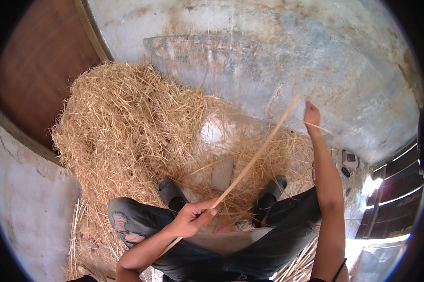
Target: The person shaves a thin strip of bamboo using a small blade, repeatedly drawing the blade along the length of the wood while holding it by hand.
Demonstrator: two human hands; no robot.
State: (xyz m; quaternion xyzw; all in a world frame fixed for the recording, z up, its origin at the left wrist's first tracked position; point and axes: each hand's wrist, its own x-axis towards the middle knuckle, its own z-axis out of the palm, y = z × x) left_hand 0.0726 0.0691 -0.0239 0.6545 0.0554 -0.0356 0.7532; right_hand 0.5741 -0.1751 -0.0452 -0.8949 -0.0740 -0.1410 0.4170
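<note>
My left hand [192,220] is closed round a long, pale wooden strip [254,160], bamboo-like in look. The strip slants up to the right from over my lap, its far tip near the wall, and its lower end passes behind my left forearm. My right hand [311,115] is raised at the far right, apart from the strip's tip, with the fingers curled. A thin pale sliver [322,128] crosses this hand and seems to be gripped in it. Below the strip, between my feet, a grey block [222,173] stands among loose shavings.
A large heap of straw-like shavings [127,122] fills the left and middle, against a stained wall [278,61]. Thin sticks lie at lower right [296,263] and lower left [75,225]. A small dark-and-pale device [349,160] sits at right, near dark slats [395,188].
</note>
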